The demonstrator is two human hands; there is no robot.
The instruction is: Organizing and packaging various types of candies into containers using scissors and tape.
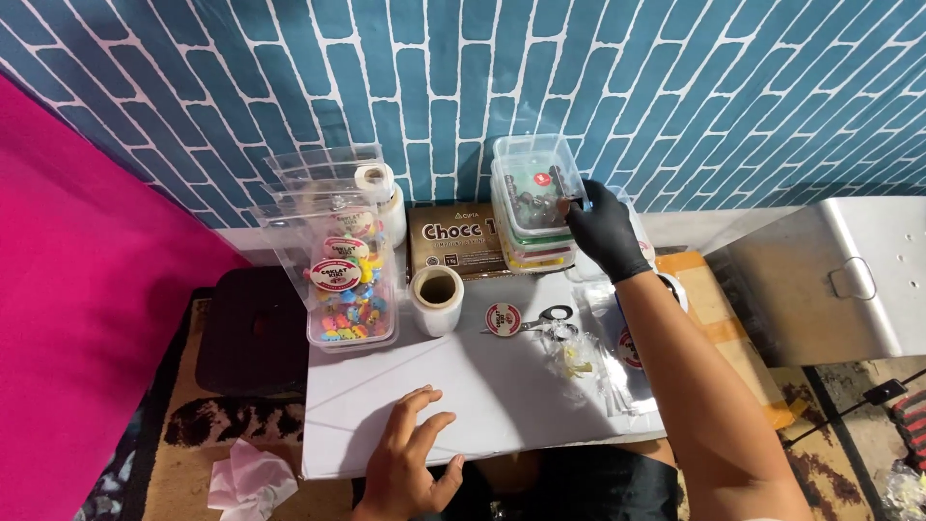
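Our black-gloved right hand [606,230] grips the top clear rectangular plastic container [533,181] of a stack at twelve o'clock — long axis running toward the wall, dark contents inside. Our bare left hand [410,461] rests open, empty, on the white tabletop [482,386].

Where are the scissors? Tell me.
In the head view, the scissors lie flat on the white table, right of centre, between the round sticker and the crumpled plastic bag.

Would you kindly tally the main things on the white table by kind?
Stacked clear plastic lidded boxes, under the black-gloved right hand: 3
Rolls of clear film: 2
Round red-and-white stickers: 3
Scissors: 1
Brown carton: 1
Total: 10
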